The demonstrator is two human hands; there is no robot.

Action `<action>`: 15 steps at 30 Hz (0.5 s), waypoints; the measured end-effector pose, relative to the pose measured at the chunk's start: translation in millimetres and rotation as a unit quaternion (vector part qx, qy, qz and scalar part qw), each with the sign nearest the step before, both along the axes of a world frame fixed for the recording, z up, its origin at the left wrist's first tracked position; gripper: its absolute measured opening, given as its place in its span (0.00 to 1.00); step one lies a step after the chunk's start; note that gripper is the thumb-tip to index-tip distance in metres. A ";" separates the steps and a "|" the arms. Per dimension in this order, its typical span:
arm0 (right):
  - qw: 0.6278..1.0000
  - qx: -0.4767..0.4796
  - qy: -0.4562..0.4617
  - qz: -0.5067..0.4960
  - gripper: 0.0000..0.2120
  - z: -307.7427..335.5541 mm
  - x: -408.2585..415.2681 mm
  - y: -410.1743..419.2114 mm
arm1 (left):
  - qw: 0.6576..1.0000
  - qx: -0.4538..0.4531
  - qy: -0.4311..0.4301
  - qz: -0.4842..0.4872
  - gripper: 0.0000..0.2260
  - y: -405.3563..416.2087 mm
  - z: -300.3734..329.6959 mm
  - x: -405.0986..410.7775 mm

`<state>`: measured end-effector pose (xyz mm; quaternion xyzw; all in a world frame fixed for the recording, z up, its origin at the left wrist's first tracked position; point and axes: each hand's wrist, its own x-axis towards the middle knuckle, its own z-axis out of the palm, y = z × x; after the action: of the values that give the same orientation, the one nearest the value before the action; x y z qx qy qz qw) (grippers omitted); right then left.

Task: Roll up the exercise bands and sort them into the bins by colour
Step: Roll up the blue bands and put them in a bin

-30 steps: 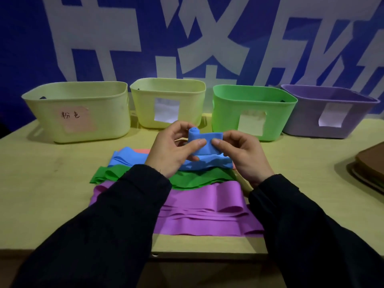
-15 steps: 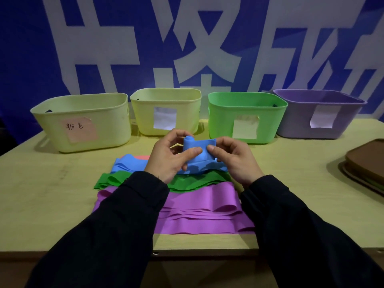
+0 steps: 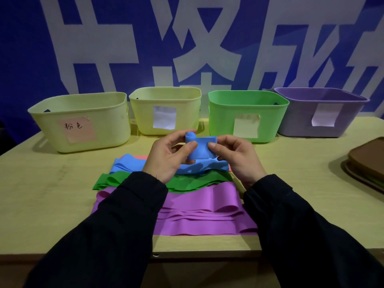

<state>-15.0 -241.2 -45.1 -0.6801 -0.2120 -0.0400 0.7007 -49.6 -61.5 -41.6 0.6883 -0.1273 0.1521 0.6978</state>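
Note:
Both hands hold a blue exercise band [image 3: 200,148] just above the pile. My left hand [image 3: 169,157] grips its rolled end, and my right hand [image 3: 236,157] pinches the flat part beside the roll. The band's loose tail [image 3: 128,165] trails down onto the pile. Under it lie a green band [image 3: 187,182], a purple band [image 3: 199,213] nearest me, and a sliver of a pink band [image 3: 140,157] at the back. Along the far side stand a yellow bin [image 3: 81,121] with a pink label, a second yellow bin [image 3: 166,110], a green bin [image 3: 247,115] and a purple bin [image 3: 320,113].
The light wooden table [image 3: 52,194] carries everything. Brown trays [image 3: 365,163] are stacked at its right edge. A blue wall with large white characters rises right behind the bins. The table's front edge runs just below the purple band.
The roll in my hands has grown a little thicker as more of the blue band is wound on. The camera has tilted, so the bins sit lower in view.

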 end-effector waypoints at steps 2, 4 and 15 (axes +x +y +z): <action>1.000 0.006 -0.002 0.005 0.06 0.6 -2.6 1.4 | 1.000 0.006 0.004 -0.022 0.15 -1.6 -0.9 -0.3; 1.000 0.003 -0.008 0.005 0.07 0.1 -3.8 2.2 | 0.999 0.021 -0.002 -0.034 0.14 -3.3 -1.9 -0.4; 0.999 0.035 -0.008 0.001 0.03 3.4 -7.4 1.9 | 0.999 -0.028 0.022 -0.023 0.11 -4.2 -1.7 0.4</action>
<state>-22.4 -239.3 -41.7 -0.6546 -0.2165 -0.0522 0.7225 -49.3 -65.7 -43.2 0.6687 -0.1232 0.1246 0.7226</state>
